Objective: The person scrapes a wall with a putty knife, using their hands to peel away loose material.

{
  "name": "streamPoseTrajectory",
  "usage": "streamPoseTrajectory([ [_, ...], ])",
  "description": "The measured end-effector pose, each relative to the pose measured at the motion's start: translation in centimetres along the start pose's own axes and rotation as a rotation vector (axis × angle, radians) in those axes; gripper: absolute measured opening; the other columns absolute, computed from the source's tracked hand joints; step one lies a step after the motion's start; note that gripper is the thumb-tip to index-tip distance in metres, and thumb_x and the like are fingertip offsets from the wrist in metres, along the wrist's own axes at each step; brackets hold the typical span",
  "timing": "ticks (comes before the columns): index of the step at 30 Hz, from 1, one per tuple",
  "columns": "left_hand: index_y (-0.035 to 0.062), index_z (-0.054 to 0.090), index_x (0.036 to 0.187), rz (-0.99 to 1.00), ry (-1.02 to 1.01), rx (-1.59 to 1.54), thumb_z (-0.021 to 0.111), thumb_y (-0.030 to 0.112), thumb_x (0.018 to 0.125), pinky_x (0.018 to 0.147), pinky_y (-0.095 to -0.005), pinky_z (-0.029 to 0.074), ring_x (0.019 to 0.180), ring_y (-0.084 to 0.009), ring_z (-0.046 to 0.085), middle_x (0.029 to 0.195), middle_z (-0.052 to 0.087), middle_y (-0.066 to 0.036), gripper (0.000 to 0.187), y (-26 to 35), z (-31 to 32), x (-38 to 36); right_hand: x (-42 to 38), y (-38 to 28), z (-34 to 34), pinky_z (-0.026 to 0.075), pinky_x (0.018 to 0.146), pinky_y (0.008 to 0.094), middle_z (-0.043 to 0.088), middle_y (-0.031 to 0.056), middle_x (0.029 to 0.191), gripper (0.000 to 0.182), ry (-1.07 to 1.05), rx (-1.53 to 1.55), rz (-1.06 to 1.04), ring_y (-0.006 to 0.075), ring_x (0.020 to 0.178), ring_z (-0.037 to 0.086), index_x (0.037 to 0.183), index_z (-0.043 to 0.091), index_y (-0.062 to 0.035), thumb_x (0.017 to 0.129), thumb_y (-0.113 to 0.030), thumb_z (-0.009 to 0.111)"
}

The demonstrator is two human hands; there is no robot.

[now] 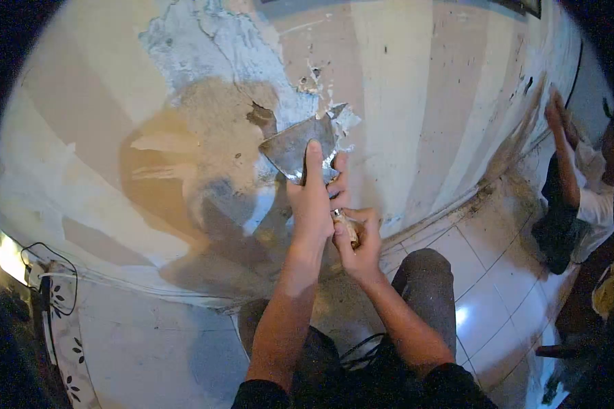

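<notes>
A wide metal scraper [290, 148] is held up against the peeling wall, its blade edge at the damaged paint. My left hand [310, 198] grips the blade, thumb laid along its face and the other fingers partly hidden behind it. Lower down, my right hand [363, 247] is closed around the scraper's light-coloured handle [350, 230]. Loose paint flakes [348, 117] stick out just beside the blade's right corner. Bare bluish-grey plaster [235, 51] shows above the blade, with a dark chipped hole to its left.
The striped wall [396, 88] meets a tiled floor [488, 232] with dirt along the joint. Another person [590, 184] crouches at the right with hands at the wall. A bright lamp [10, 258] and black cable [74, 273] are at the left. My knee [426, 273] is below.
</notes>
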State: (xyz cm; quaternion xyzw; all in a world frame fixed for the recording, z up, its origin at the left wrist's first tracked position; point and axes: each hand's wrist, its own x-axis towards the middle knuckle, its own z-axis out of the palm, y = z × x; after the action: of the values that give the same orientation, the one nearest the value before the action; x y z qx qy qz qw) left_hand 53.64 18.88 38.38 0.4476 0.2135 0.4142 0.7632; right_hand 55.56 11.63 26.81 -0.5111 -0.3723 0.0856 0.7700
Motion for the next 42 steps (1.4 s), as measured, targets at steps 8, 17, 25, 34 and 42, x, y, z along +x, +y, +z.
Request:
streamPoseTrajectory([
  [8, 0.0083, 0.055, 0.096, 0.130, -0.234, 0.011, 0.059, 0.040, 0.092, 0.037, -0.0182, 0.029, 0.050, -0.0047, 0.044, 0.078, 0.061, -0.002, 0.032, 5.2, 7.9, 1.0, 5.5, -7.0, -0.6, 0.044, 0.059, 0.0233, 0.053, 0.0041, 0.080, 0.025, 0.078, 0.150, 0.009, 0.0082, 0.071, 0.052, 0.113, 0.039, -0.0032, 0.096, -0.017, 0.052],
  [17, 0.0115, 0.052, 0.100, -0.123, 0.033, -0.118, 0.056, 0.038, 0.093, 0.038, -0.0159, 0.025, 0.052, -0.0031, 0.039, 0.078, 0.056, 0.000, 0.028, -2.4, 0.2, -1.5, -1.9, 0.3, -2.6, 0.045, 0.064, 0.0253, 0.057, 0.0075, 0.091, 0.024, -0.003, -0.093, 0.037, 0.0104, 0.073, 0.054, 0.112, 0.042, -0.0025, 0.094, -0.011, 0.055],
  [25, 0.0121, 0.048, 0.096, -0.013, -0.065, -0.089, 0.055, 0.038, 0.094, 0.037, -0.0156, 0.023, 0.052, -0.0034, 0.034, 0.076, 0.047, 0.001, 0.027, -1.6, -0.8, -0.6, -0.9, 0.1, -1.3, 0.048, 0.072, 0.0275, 0.059, 0.0111, 0.096, 0.025, -0.070, -0.068, 0.012, 0.0134, 0.083, 0.058, 0.110, 0.045, 0.0014, 0.090, -0.005, 0.058],
  [34, 0.0094, 0.048, 0.093, -0.040, 0.044, -0.080, 0.057, 0.041, 0.092, 0.036, -0.0169, 0.021, 0.048, -0.0041, 0.033, 0.074, 0.049, 0.000, 0.033, -1.5, -0.4, -0.6, 0.2, -2.9, -1.9, 0.051, 0.060, 0.0348, 0.066, 0.0153, 0.081, 0.026, -0.053, -0.191, 0.000, 0.0210, 0.069, 0.066, 0.103, 0.052, -0.0044, 0.085, -0.015, 0.067],
  [42, 0.0102, 0.051, 0.095, -0.029, 0.067, -0.068, 0.054, 0.041, 0.094, 0.036, -0.0179, 0.020, 0.048, -0.0040, 0.032, 0.071, 0.047, 0.002, 0.031, -1.2, -0.5, 0.4, 0.9, -1.0, -1.0, 0.046, 0.071, 0.0272, 0.059, 0.0090, 0.092, 0.022, -0.067, -0.156, -0.036, 0.0122, 0.082, 0.055, 0.105, 0.049, 0.0008, 0.088, -0.006, 0.061],
])
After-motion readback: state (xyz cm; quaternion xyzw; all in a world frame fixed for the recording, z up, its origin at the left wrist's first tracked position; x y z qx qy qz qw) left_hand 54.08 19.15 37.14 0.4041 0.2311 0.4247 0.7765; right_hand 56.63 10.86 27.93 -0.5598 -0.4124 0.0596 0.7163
